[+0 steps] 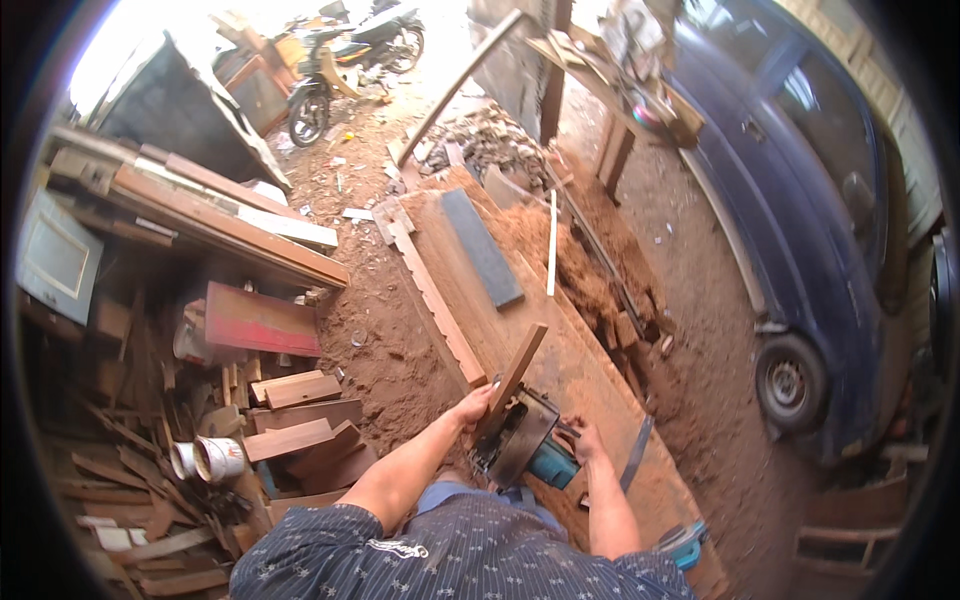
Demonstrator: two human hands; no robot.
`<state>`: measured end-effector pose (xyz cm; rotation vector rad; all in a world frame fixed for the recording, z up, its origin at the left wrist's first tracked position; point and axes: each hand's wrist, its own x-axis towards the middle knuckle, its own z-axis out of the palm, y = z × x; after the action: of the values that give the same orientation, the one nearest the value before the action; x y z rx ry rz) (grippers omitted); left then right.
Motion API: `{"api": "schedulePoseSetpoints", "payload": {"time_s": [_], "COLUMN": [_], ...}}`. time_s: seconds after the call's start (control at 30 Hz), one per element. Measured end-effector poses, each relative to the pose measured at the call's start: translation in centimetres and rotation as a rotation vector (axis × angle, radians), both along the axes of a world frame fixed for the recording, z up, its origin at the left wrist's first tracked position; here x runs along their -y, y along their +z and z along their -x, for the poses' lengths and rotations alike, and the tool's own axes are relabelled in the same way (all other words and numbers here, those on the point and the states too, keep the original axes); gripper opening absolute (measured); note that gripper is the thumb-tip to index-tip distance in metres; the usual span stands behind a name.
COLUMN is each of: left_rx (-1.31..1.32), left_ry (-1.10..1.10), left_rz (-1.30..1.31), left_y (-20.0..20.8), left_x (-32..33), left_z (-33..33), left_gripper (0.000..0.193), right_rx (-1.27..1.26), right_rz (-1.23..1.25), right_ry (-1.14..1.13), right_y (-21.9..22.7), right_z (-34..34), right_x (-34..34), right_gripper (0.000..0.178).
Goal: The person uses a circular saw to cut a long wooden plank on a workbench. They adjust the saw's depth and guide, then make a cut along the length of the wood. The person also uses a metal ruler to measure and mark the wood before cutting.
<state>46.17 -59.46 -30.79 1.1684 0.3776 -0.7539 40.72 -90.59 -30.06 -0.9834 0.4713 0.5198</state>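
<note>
My left hand is closed around the near end of a narrow brown wooden strip, which points up and away over the workbench. Just to its right, a power tool with a teal motor housing and a dark flat plate is close in front of my body. The strip's lower end meets the tool's left edge; whether they touch is unclear. My right hand grips the tool at its right side, by a dark handle partly hidden under the fingers.
A grey flat board and a long notched wooden strip lie on the bench. Another teal tool sits at its near right end. Sawdust is heaped beyond. Scrap wood fills the left; a dark blue vehicle stands right.
</note>
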Motion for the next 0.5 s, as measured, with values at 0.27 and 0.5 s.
{"api": "schedulePoseSetpoints", "payload": {"time_s": [0.27, 0.5], "left_rx": [0.152, 0.175], "left_ry": [0.095, 0.309], "left_rz": [-0.239, -0.087], "left_y": [-2.4, 14.9], "left_x": [-0.9, -8.1], "left_z": [3.9, 10.5], "left_gripper": [0.045, 0.041], "right_rx": [-0.238, -0.105], "right_rz": [0.380, 0.236], "right_ry": [0.451, 0.786], "right_y": [5.2, 10.4], "right_z": [4.9, 6.0], "right_x": [-0.8, -4.8], "right_gripper": [0.050, 0.078]}}
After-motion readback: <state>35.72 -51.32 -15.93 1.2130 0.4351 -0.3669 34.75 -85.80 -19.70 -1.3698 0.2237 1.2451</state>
